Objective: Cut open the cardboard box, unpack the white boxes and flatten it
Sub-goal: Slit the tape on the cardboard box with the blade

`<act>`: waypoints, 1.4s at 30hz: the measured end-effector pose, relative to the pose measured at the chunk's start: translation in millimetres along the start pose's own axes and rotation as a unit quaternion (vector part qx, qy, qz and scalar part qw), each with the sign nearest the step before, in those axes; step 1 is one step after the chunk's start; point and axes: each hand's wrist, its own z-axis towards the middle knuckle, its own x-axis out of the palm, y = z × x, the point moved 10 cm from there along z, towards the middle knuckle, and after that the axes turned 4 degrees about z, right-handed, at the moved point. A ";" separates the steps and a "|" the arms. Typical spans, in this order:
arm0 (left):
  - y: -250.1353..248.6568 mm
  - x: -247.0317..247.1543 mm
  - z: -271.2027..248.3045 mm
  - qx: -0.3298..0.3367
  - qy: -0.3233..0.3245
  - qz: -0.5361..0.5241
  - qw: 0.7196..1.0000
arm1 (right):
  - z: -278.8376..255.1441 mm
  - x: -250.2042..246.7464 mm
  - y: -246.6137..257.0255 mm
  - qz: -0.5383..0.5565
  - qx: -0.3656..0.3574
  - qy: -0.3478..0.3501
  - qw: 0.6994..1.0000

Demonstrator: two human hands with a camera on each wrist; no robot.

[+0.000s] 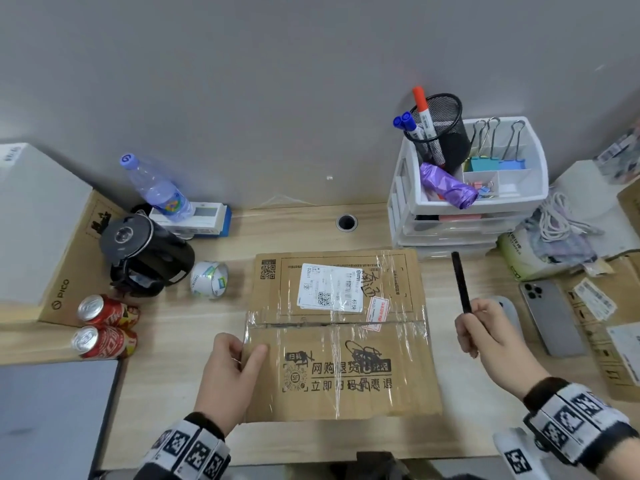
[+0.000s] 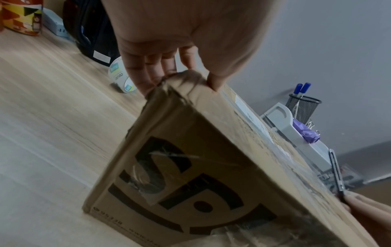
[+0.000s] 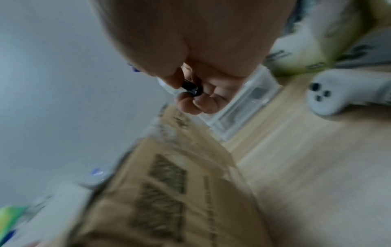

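A light wooden desk meets a plain grey wall.

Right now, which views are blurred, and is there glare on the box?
Head view: sharp, edges bent by the wide lens, tape glare across the box. Left wrist view: mostly clear, left hand soft up close. Right wrist view: heavy motion blur; right hand and cutter smeared.

This looks like an office desk. A wooden desk sits against a plain grey wall. It holds a mesh pen cup with markers, a white drawer tray with clips, a tape roll, a phone and cables.
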 end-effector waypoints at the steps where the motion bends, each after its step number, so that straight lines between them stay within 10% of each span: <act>1: 0.2 -0.8 0.0 -0.001 0.000 0.003 1.000 | -6.1 5.1 13.6 -0.006 -0.017 0.014 1.000; 22: 15.8 2.8 2.0 -0.022 0.011 -0.016 1.000 | -15.3 129.2 83.0 -0.166 -0.101 0.153 0.969; 42: 23.3 5.7 5.6 -0.006 0.010 -0.053 0.999 | -5.1 234.6 127.0 -0.355 -0.222 0.287 0.862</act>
